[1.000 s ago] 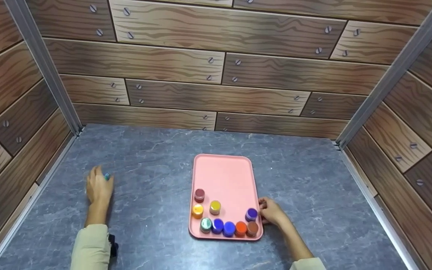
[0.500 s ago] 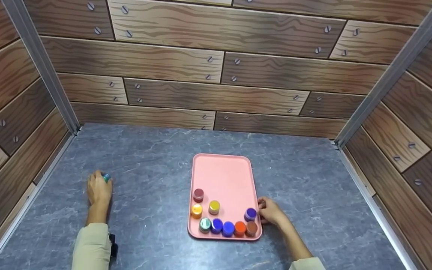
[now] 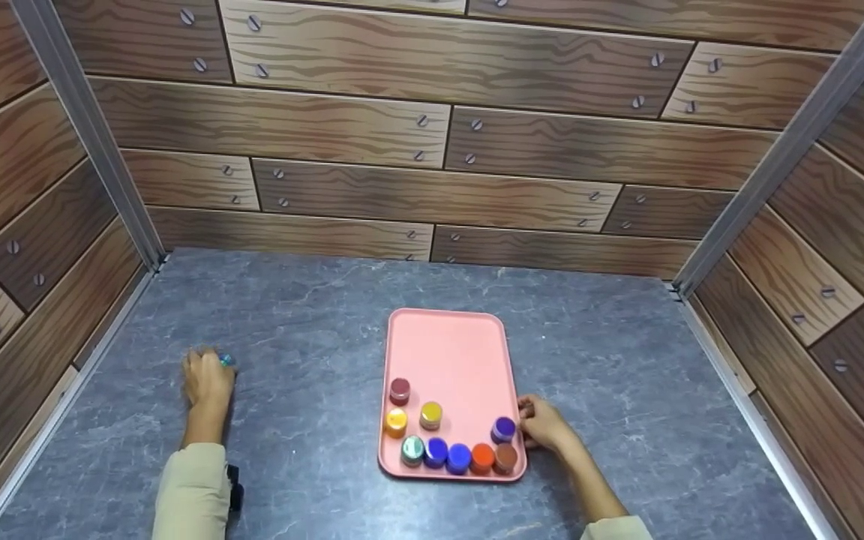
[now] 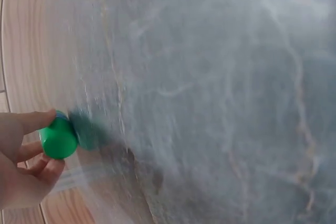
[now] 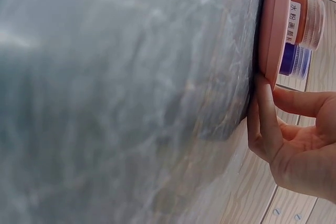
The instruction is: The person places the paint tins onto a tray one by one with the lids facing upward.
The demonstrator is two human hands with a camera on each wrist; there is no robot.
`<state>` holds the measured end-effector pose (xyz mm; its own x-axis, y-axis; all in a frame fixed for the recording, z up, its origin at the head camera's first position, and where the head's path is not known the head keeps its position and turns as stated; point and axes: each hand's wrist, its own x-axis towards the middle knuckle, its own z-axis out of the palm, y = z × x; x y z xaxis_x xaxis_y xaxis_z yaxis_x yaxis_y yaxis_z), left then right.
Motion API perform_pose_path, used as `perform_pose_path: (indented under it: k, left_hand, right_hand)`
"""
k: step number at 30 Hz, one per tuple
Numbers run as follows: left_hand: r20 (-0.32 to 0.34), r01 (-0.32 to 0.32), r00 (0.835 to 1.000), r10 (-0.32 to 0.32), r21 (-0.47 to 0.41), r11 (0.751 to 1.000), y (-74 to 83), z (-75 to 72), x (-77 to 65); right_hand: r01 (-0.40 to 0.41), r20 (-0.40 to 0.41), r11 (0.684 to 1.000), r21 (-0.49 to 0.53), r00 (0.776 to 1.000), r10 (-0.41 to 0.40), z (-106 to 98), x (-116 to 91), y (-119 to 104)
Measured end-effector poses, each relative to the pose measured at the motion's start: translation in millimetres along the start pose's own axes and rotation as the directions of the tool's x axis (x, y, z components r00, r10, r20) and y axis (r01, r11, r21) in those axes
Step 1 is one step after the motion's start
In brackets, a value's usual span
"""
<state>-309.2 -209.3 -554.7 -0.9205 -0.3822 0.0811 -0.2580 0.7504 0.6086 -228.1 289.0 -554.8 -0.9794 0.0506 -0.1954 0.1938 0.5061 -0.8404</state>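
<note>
On the left of the table my left hand [image 3: 208, 380] pinches a small green paint jar [image 4: 59, 141] between thumb and fingers. In the head view only a bit of that jar [image 3: 227, 360] shows beside the hand. The left wrist view has it low, close to the table surface. A pink tray [image 3: 447, 345] lies right of the middle. My right hand [image 3: 544, 424] grips its right rim, thumb above and fingers underneath in the right wrist view. Near it on the tray stand a purple jar [image 3: 503, 429] and a brown jar [image 5: 308, 22], which bears a paper label.
More paint jars stand toward the tray's near end: dark red [image 3: 400, 391], orange [image 3: 395, 422], yellow [image 3: 430, 415], green [image 3: 412, 450], two blue ones and a red one [image 3: 481, 457]. Wood-patterned walls [image 3: 372, 195] enclose the back and both sides of the grey marbled table [image 3: 304, 420].
My left hand has shifted slightly toward me and to the right, with the green paint jar still in its fingers. The right hand and the tray keep their places.
</note>
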Motion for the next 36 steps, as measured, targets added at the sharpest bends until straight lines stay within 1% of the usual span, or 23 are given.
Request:
perform_pose_path:
  k: [3, 7, 12, 15, 18, 21, 25, 30, 36]
  left_hand:
    - [0.025, 0.005, 1.0, -0.005, 0.011, 1.0, -0.9, 0.3, -1.6]
    - [0.027, -0.016, 1.0, 0.016, 0.009, 1.0, -1.5, 1.3, -5.5]
    - [0.055, -0.014, 0.998, 0.014, 0.007, 1.0, 6.1, 1.2, -9.6]
    - [0.059, -0.025, 0.998, 0.025, -0.001, 1.0, 15.3, 2.0, -11.2]
    - [0.037, -0.051, 0.998, 0.051, -0.02, 0.999, 26.5, 4.2, -13.1]
    - [0.011, -0.092, 0.996, 0.092, -0.04, 0.995, 36.8, 8.0, -16.5]
    - [0.0, -0.132, 0.991, 0.132, -0.058, 0.99, 49.9, 15.2, -23.7]
    - [-0.015, -0.163, 0.987, 0.162, -0.076, 0.984, 68.2, 23.9, -33.9]
    - [-0.039, -0.228, 0.974, 0.225, -0.111, 0.967, 91.6, 34.7, -47.8]
  right_hand:
    - [0.003, -0.003, 1.0, 0.006, 1.0, -0.003, 0, 1, 0]
    - [0.006, 0.003, 1.0, 0.013, 1.0, -0.006, 1, 1, 1]
    - [0.002, 0.007, 1.0, 0.016, 1.0, -0.002, 1, 0, 0]
    - [0.002, 0.005, 1.0, 0.012, 1.0, -0.003, 1, 0, 0]
    - [0.007, 0.005, 1.0, 0.008, 1.0, -0.007, 0, 0, -1]
    - [0.012, 0.002, 1.0, 0.01, 1.0, -0.012, 0, 0, -1]
    - [0.005, 0.006, 1.0, 0.02, 1.0, -0.005, 1, 0, 0]
    - [-0.005, 0.005, 1.0, 0.023, 1.0, 0.005, 2, 0, 0]
    - [-0.004, -0.005, 1.0, 0.01, 1.0, 0.004, 1, 1, -1]
